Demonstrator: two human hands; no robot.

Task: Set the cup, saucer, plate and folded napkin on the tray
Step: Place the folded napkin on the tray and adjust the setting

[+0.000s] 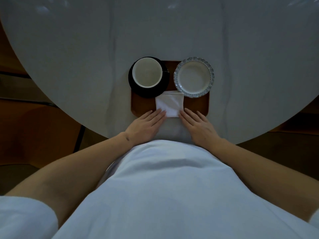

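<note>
Folded white napkin (169, 103) at the near middle of the brown tray (196, 105), its near corner reaching the tray's near edge; its far edge lies just beside, perhaps under, the rim of the black saucer (136, 87). Left hand (146, 125) flat on the table, fingers straight and relaxed, gripping nothing; its fingertips (163, 112) meet the napkin's left near edge. Right hand (198, 125) likewise flat and released, fingertips (181, 114) at the napkin's right near edge. The napkin thus lies between the two sets of fingertips, just beyond them. Cup (147, 72), pale inside, upright on the saucer at the tray's far left; the saucer overhangs the tray's left edge. Scalloped plate (193, 77) at the far right, just beside the saucer and overhanging the tray's far right corner. Tray on a round grey table (69, 57); the person's white garment (164, 187) fills the foreground.
</note>
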